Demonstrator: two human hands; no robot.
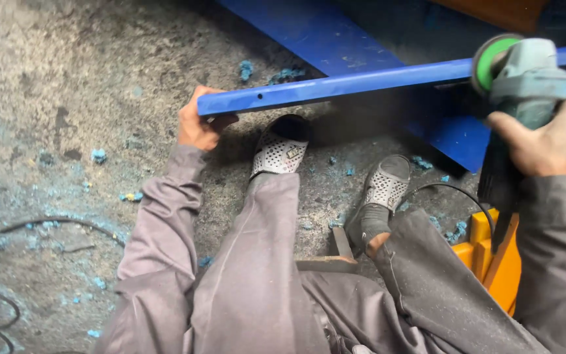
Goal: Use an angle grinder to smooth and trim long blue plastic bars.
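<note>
With our left hand (198,124) clamped on the end of the blue bar (335,84) above our sandalled feet (282,147) and our right hand (548,141) wrapped around the grinder (522,75), a kick could twist the bar loose.

blue bar (335,85), grey-green grinder (525,78), orange stool (492,259)

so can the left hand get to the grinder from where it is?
Probably not: the left hand is gripping the end of the blue bar, and the grinder sits at the far end in the right hand.
</note>
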